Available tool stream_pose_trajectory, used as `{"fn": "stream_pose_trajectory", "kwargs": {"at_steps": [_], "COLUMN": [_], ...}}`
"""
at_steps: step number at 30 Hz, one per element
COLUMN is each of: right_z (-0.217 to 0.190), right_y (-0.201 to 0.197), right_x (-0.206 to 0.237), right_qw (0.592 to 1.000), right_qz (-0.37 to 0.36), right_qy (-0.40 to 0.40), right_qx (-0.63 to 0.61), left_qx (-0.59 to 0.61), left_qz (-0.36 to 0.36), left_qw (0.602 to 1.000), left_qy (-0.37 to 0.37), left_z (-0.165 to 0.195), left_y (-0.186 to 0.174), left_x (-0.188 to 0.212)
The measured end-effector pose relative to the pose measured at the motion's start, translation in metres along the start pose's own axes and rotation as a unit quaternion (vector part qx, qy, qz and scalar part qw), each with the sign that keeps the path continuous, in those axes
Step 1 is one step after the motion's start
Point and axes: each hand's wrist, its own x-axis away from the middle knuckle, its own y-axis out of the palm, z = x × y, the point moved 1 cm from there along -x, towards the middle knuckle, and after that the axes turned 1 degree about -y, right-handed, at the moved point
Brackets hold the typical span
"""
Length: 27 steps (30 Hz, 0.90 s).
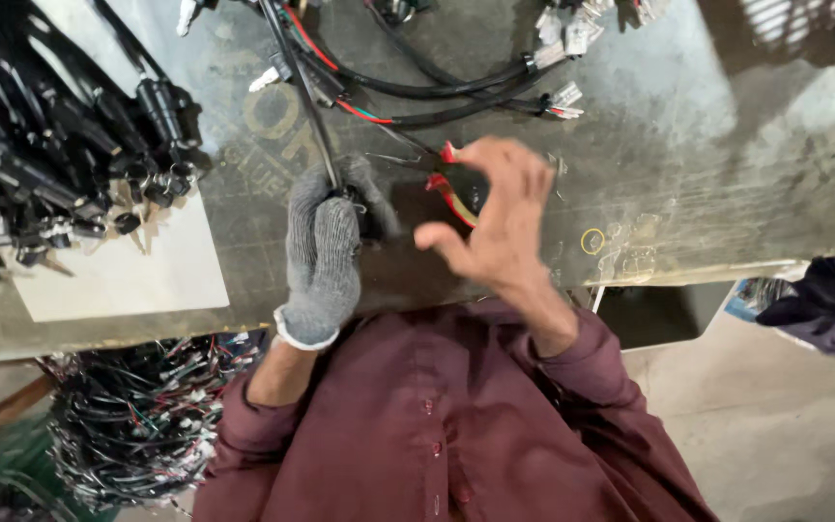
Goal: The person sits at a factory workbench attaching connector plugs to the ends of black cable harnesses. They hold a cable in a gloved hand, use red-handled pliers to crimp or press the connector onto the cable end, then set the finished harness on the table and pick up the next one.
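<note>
Left hand [324, 253], in a grey knit glove, closed around a black cable [306, 101] that runs off toward 12 o'clock across the grey worktable [688, 164]. Right hand [495, 217], bare, fingers loosely curled on red-handled pliers [448, 184] just at 3 o'clock of the glove. Pile of black connectors [41, 155] at 9 o'clock; white sheet [123, 275] below it.
</note>
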Motion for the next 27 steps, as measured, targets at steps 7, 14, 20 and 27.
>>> {"fn": "stream_pose_trajectory", "kwargs": {"at_steps": [7, 14, 20, 27], "right_z": [0.02, 0.011, -0.02, -0.019], "right_y": [0.001, -0.015, -0.022, -0.017], "right_x": [-0.003, -0.005, -0.033, -0.041], "right_qw": [0.987, 0.911, 0.98, 0.989], "right_qz": [-0.092, -0.104, -0.085, -0.135], "right_qy": [0.073, 0.185, 0.005, -0.025], "right_qx": [0.106, -0.353, -0.178, -0.057], "left_qx": [-0.217, -0.154, -0.081, -0.073], "left_qz": [-0.084, -0.152, -0.067, -0.078], "left_qw": [0.963, 0.976, 0.994, 0.991], "left_qy": [0.139, 0.039, 0.006, -0.078], "left_z": [0.022, 0.041, 0.024, 0.013], "left_y": [-0.005, -0.001, 0.012, -0.006], "left_x": [-0.005, 0.005, 0.027, 0.037]}}
